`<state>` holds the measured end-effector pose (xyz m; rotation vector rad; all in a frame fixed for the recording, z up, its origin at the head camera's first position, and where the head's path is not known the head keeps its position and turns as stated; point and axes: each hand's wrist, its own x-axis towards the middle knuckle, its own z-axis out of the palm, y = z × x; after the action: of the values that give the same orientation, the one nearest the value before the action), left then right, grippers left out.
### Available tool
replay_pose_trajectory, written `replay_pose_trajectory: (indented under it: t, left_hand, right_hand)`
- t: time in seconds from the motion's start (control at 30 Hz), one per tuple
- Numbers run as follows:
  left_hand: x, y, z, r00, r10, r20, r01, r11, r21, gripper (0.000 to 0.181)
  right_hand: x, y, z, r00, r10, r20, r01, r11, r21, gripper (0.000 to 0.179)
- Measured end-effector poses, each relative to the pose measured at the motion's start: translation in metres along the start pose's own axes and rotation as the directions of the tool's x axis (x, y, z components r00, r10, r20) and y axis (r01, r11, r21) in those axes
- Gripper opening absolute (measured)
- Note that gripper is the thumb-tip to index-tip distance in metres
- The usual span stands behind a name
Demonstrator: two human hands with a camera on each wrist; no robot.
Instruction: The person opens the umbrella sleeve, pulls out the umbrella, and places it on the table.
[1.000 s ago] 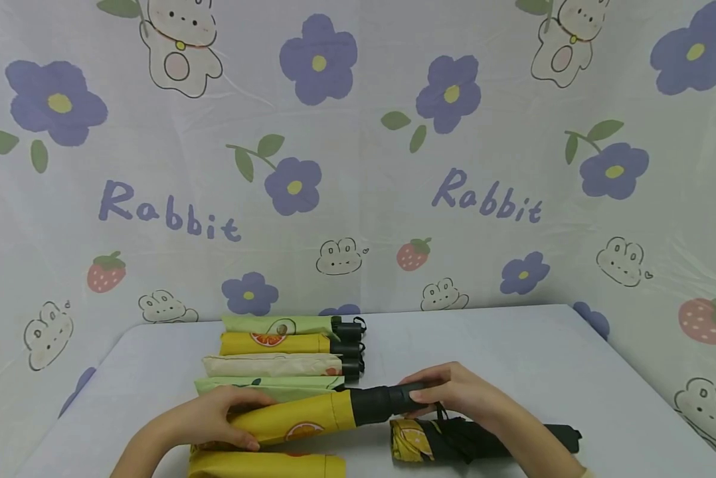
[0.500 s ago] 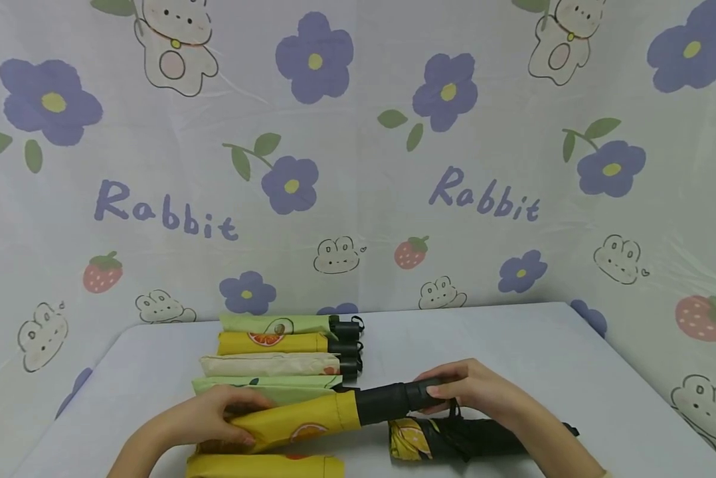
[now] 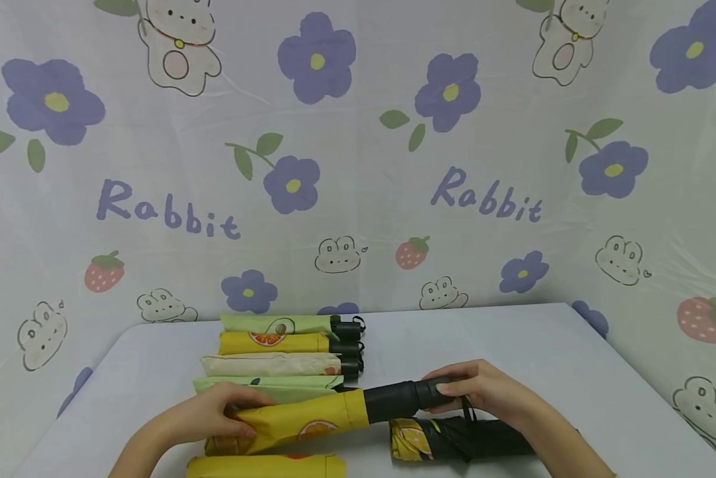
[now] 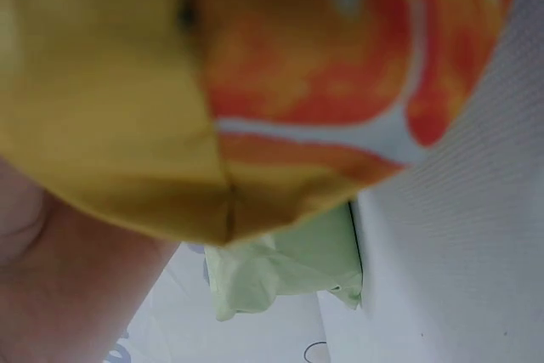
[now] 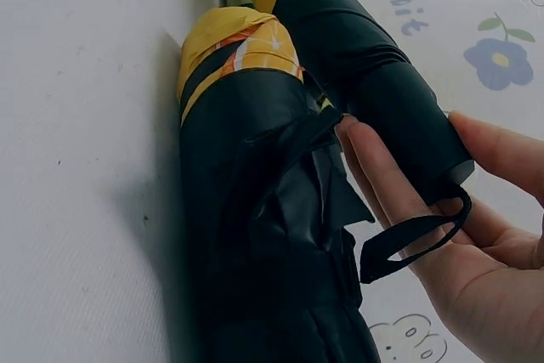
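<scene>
My left hand grips the yellow cover of a folded umbrella, printed with an orange slice. From the cover's right end sticks the umbrella's black end, tilted up to the right. My right hand pinches its tip between thumb and fingers. In the right wrist view, a black strap loops from that tip beside the palm. Below it on the table lies a black umbrella with a yellow, fruit-printed end. A yellow print fills much of the left wrist view, close and blurred.
Several folded umbrellas lie in a row behind: a green avocado one, a yellow one, a cream one and a green one. Another yellow cover lies in front. A patterned curtain hangs behind the white table.
My right hand has moved right with the umbrella's black tip, and slightly more black shows. The yellow cover has shifted a little right too. The left hand has barely moved.
</scene>
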<state>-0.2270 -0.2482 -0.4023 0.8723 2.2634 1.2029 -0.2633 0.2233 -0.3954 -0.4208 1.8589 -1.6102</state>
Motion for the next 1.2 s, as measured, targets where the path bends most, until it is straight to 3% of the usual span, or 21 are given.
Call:
replay_pose_trajectory:
  t: [0.2, 0.5, 0.83, 1.2]
  left_hand:
    - [0.000, 0.000, -0.001, 1.000, 0.008, 0.001, -0.008, 1.000, -0.018, 0.043]
    - [0.000, -0.002, -0.002, 0.998, 0.046, -0.030, -0.045, 0.998, 0.043, 0.038]
    - [-0.004, -0.007, -0.006, 0.996, 0.047, -0.072, -0.040, 0.995, 0.092, 0.034]
    - [-0.005, -0.006, -0.009, 0.997, 0.040, -0.070, -0.034, 0.996, 0.085, 0.033]
  right_hand:
    - [-0.003, 0.001, -0.002, 1.000, -0.010, -0.001, 0.010, 1.000, 0.026, 0.045]
    - [-0.009, 0.003, -0.010, 1.000, -0.031, 0.002, 0.031, 0.999, 0.030, 0.042]
    - [-0.020, 0.006, -0.024, 0.999, -0.036, -0.017, 0.036, 0.999, 0.017, 0.040]
    - [-0.030, 0.010, -0.040, 0.999, -0.021, -0.024, 0.022, 0.999, 0.028, 0.042]
